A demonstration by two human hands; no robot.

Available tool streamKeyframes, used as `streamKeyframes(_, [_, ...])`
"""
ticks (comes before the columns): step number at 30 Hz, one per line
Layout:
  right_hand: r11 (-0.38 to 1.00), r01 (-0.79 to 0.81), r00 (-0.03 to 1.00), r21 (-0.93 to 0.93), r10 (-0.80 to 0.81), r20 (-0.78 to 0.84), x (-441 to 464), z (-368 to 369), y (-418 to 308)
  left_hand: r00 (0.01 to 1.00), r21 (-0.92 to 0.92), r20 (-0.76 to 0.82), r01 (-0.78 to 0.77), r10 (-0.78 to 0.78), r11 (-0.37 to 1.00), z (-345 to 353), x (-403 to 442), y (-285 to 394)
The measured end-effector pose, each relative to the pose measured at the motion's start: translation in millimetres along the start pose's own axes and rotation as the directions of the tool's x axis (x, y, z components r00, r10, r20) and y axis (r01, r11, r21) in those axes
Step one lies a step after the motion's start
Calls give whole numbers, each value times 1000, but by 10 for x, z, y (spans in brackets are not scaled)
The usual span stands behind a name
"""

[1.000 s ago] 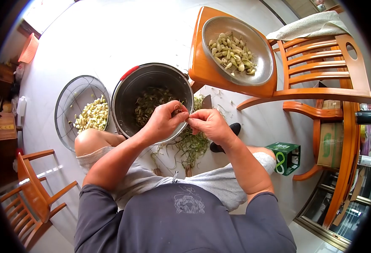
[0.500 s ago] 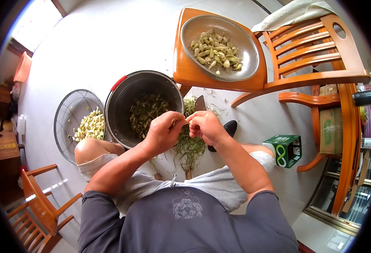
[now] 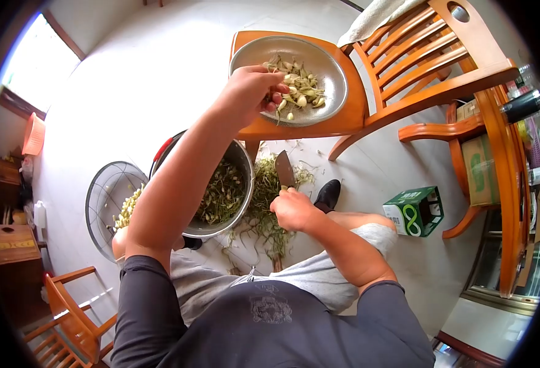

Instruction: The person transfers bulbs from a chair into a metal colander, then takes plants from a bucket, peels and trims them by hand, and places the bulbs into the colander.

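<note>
My left hand (image 3: 256, 91) reaches over the near left rim of a metal colander (image 3: 339, 83) holding small pale bulbs with stems (image 3: 305, 83). Its fingers are curled among the bulbs, and what lies inside them is hidden. Lower down, my right hand (image 3: 296, 209) is closed around the handle of a broad-bladed knife (image 3: 284, 169), whose blade points away from me. Beneath and beside the knife lies a heap of green stalk trimmings (image 3: 262, 199). Partly behind my left forearm stands a big dark pot (image 3: 249, 184) with more trimmings inside.
The colander rests on an orange wooden chair (image 3: 350, 116). A wire basket (image 3: 101, 178) of cleaned white bulbs (image 3: 124, 210) sits left of the pot, partly covered by my arm. A green carton (image 3: 414, 211) stands right of my knee; another wooden chair (image 3: 73, 319) is lower left.
My hands were together over the pot's edge, pinching something small. The left has since moved up to the colander; the right has drawn back onto the knife handle. The view has shifted.
</note>
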State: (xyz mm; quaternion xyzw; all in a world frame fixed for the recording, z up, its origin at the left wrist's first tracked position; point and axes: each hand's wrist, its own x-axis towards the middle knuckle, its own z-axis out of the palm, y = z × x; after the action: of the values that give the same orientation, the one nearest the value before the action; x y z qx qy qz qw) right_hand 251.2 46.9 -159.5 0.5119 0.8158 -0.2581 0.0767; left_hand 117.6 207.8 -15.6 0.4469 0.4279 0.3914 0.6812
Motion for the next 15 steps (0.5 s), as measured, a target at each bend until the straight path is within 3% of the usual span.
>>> streamKeyframes(2, [999, -46, 991, 20, 44, 124, 24, -208, -16, 996, -85, 55, 73, -68, 994, -86, 46, -20])
streamKeyframes(5, [946, -61, 981, 317, 116, -158, 31, -388, 29, 990, -158, 88, 123, -110, 980, -170, -90, -118])
streamKeyframes(8, [754, 188, 796, 630, 259, -547, 45, -655, 41, 990, -181, 83, 126, -113, 975, -201, -242, -267])
streamKeyframes(10, [507, 353, 728, 786, 379, -571, 127, -706, 86, 993, -178, 27, 120, -117, 977, -116, -379, -337])
streamKeyframes(12, [596, 469, 630, 651, 291, -720, 86, -879, 4, 991, -129, 37, 129, -125, 983, -75, -456, -462])
streamKeyframes(14, [396, 544, 662, 739, 339, -669, 175, -812, -14, 996, -142, 78, 62, -51, 988, -43, -451, -694])
streamKeyframes(15, [289, 573, 681, 767, 353, -642, 207, -780, -5, 998, -99, 27, 55, -53, 994, -34, -464, -734])
